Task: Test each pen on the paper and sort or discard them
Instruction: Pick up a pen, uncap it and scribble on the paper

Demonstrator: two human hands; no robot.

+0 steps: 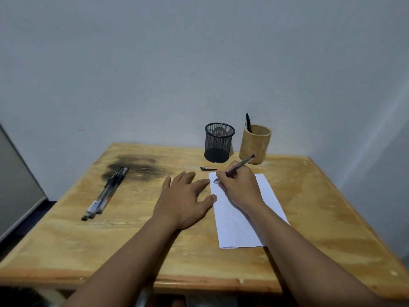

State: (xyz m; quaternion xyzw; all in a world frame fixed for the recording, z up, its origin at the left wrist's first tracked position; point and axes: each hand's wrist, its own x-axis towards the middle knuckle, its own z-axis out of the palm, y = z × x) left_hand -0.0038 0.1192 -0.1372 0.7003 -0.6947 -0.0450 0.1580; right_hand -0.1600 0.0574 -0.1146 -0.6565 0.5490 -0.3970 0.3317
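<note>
Right hand (240, 187) grips pen (239, 166) tip-down on paper (239, 222), left hand (183, 200) flat beside.

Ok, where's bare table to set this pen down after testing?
Widest: right of the paper, out to the table edge. Also near-left, between the pen bundle and the left hand. Crowded: between the paper, mesh cup and bamboo holder, where the cap lies and the right hand writes with the pen.
</note>
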